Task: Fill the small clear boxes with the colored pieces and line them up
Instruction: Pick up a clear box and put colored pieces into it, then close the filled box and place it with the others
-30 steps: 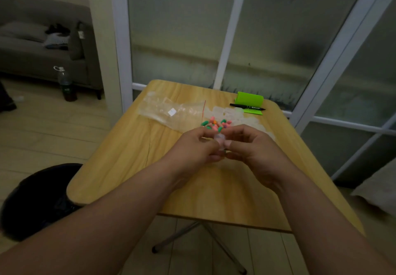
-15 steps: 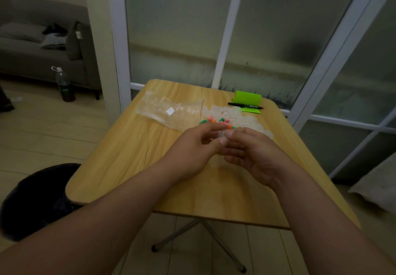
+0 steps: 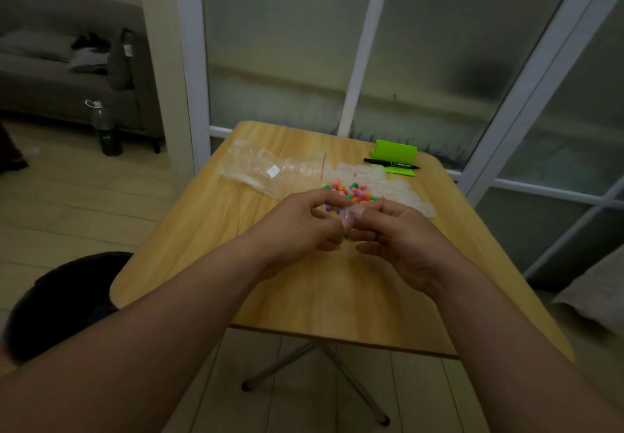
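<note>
A small clear box (image 3: 347, 219) is pinched between my left hand (image 3: 304, 226) and my right hand (image 3: 395, 233), above the middle of the wooden table (image 3: 304, 297). Fingers of both hands close on it; I cannot tell what is inside. Just beyond my fingers lies a heap of colored pieces (image 3: 351, 192), pink, orange, green and purple. Several empty clear boxes (image 3: 388, 186) lie in a loose cluster to the right of the heap.
A clear zip bag (image 3: 270, 171) lies at the table's back left. A green card stand (image 3: 395, 154) and a black pen (image 3: 391, 163) sit at the back right. A dark bin (image 3: 64, 301) stands on the floor left of the table.
My hands stay together on the small box over the table's middle. More of the colored heap shows beyond my fingers than half a second ago.
</note>
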`<state>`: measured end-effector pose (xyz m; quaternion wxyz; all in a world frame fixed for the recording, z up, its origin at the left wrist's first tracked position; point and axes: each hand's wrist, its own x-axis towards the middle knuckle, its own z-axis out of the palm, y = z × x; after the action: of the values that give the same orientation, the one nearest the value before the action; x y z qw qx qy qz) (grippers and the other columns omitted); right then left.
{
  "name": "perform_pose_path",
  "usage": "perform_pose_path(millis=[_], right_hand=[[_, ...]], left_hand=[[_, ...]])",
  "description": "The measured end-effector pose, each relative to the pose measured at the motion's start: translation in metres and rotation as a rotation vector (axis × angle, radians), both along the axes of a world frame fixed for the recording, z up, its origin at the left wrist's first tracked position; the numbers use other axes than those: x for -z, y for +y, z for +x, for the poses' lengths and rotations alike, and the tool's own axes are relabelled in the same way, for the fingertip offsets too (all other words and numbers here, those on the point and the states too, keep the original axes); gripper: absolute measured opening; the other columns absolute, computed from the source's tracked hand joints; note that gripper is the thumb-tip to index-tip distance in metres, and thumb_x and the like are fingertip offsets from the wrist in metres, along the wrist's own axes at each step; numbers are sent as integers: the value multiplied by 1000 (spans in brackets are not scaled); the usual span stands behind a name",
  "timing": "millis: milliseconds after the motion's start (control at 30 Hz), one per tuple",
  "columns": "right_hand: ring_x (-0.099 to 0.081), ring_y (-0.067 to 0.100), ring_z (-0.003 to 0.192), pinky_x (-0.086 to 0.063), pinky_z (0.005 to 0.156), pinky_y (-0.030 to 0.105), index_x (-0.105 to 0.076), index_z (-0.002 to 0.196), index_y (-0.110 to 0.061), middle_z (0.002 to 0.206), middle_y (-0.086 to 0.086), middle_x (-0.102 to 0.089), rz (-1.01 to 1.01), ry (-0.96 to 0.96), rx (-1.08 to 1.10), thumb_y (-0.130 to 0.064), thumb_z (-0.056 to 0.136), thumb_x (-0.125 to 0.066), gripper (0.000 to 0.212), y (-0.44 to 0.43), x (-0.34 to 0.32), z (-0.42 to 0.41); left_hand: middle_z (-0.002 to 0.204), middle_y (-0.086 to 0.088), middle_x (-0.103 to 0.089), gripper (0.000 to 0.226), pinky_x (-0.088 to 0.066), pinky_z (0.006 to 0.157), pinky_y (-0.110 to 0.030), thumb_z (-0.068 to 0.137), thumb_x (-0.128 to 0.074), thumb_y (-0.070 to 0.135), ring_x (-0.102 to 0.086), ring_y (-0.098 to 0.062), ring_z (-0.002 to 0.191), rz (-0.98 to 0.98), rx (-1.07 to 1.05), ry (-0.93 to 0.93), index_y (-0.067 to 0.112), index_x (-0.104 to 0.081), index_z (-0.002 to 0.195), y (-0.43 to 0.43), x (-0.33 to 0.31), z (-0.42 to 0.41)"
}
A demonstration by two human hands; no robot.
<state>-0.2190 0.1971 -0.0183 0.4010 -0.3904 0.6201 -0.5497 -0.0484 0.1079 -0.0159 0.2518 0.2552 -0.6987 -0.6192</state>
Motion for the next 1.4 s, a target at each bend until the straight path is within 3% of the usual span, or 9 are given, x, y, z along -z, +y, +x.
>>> perform_pose_path(millis=[167,533,733,833,967,1100,1200,1267,1400], right_hand=[[-73,37,103,-55,76,35,-78,98,-13,104,15,-79,-5,97,59,-22,92,-78,11,-4,3,1],[-70,20,79,-55,72,34,-75,93,-7,83,10,-76,-33,178,89,-17,93,-75,10,-7,4,5],[-66,18,72,-54,61,26,-79,95,-4,82,13,-73,-52,42,159,-9,92,-68,13,-8,0,2],[-70,16,70,-56,57,28,-77,96,-12,85,11,-77,-22,307,239,-14,98,-65,12,-8,3,1],[-72,20,79,-61,69,48,-77,91,-24,84,-1,-75,-81,650,222,-30,97,-72,10,-12,6,1],[-70,8,83,-55,75,33,-84,92,-28,86,-9,-78,-108,690,39,-21,96,-73,14,-16,-3,5],[-65,5,74,-51,71,29,-83,90,-24,78,-6,-75,-55,651,-62,-29,103,-67,21,-17,-3,8],[-64,10,75,-51,68,32,-81,94,-23,83,0,-75,-28,492,67,-38,105,-62,27,-18,-5,2],[-69,19,79,-56,67,36,-76,98,-24,91,1,-75,-28,492,397,-28,105,-61,17,-11,-7,-24]], left_hand=[[101,-24,-76,31,-64,85,-41,96,-74,16,-77,-30,92,27,-21,-28,21,-70,127,-1,1,-1],[99,-21,-78,26,-64,88,-44,95,-74,15,-77,-37,95,192,-40,13,8,-69,120,-1,2,-1],[103,-26,-76,23,-65,81,-37,98,-62,5,-77,-31,89,317,-49,88,9,-67,121,-3,-1,-1],[105,-28,-75,26,-65,73,-32,98,-57,-2,-77,-28,85,347,-85,109,5,-64,121,-1,-1,-3],[103,-27,-76,38,-65,80,-37,94,-54,-12,-77,-32,88,427,-41,104,4,-56,128,-1,2,-4],[93,-14,-64,45,-56,73,-30,93,-47,-15,-65,-17,77,482,193,56,10,-60,128,7,6,-2],[75,-2,-55,29,-36,59,-24,98,-48,4,-48,-11,61,560,117,17,11,-58,124,8,11,-5],[72,-1,-52,20,-31,54,-22,101,-52,29,-45,-11,57,682,34,24,15,-55,115,5,7,-4],[69,-4,-57,47,-33,45,-21,104,-44,56,-48,-13,51,826,-207,103,13,-62,107,-9,3,-1]])
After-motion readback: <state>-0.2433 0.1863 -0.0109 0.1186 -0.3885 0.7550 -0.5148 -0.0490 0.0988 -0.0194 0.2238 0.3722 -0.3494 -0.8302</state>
